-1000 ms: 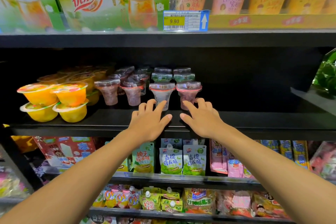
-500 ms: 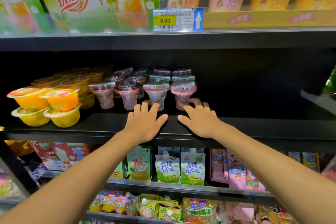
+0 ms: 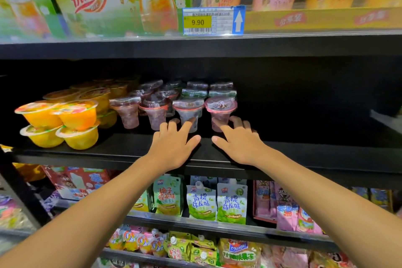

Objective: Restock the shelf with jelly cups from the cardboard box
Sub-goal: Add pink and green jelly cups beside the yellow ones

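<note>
Several clear jelly cups with purple and pink contents stand in rows on the black middle shelf [image 3: 304,154]. My left hand [image 3: 174,148] lies flat with fingers spread, its fingertips touching the base of a front jelly cup [image 3: 188,113]. My right hand [image 3: 237,139] is also flat and spread, fingers at the base of the rightmost front cup [image 3: 220,111]. Neither hand holds anything. The cardboard box is out of view.
Stacked orange and yellow fruit cups [image 3: 58,124] fill the shelf's left side. The shelf's right half is dark and bare. Drink boxes and a 9.90 price tag [image 3: 214,20] sit on the shelf above; pouch snacks [image 3: 217,202] hang below.
Both hands have stayed flat on the shelf edge, fingers sliding slightly forward against the front cups' bases. The camera shifted a little.
</note>
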A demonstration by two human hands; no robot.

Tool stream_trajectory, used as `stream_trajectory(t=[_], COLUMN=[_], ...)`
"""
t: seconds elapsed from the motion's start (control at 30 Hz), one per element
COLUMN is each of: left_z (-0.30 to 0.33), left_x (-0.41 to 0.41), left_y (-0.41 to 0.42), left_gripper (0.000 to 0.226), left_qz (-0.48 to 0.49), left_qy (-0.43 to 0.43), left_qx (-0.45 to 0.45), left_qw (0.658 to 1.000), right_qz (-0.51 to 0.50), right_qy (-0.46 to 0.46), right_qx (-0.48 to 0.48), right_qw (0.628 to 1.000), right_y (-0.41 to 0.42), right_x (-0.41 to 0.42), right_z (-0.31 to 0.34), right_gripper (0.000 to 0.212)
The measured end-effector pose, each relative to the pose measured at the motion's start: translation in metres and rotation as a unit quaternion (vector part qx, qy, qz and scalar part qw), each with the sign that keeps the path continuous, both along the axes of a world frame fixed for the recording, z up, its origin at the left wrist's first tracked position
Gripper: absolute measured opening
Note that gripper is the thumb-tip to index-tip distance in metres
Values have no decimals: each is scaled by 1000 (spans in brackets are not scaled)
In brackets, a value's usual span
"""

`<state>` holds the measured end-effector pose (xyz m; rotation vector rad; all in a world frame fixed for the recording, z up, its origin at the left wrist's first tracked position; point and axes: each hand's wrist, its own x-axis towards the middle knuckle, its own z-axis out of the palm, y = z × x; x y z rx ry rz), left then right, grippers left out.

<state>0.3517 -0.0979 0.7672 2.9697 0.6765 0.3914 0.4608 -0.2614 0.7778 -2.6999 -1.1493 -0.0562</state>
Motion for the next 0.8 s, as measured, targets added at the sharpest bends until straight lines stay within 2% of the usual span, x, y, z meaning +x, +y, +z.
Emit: stream_trajectory(t=[0.13,0.43,0.8], left_z=[1,-12,-42], left_x=[-6,-61,-171], left_y=[-3,1,65], left_gripper=[60,58,57], left_qz=[-16,-42,-104], left_qy=[-21,-72,-138], left_qx=[-9,-59,-35], left_qw=[1000,995,984], right_qz=[-7,70,64], right_qy=[-6,42,-18], right_qx=[1,63,71], right_qw=[1000,995,995], right_y=[-5,-8,52], right_x=[-6,-49,-163], right_z=[2,-2,-11], right_gripper=[61,67,65])
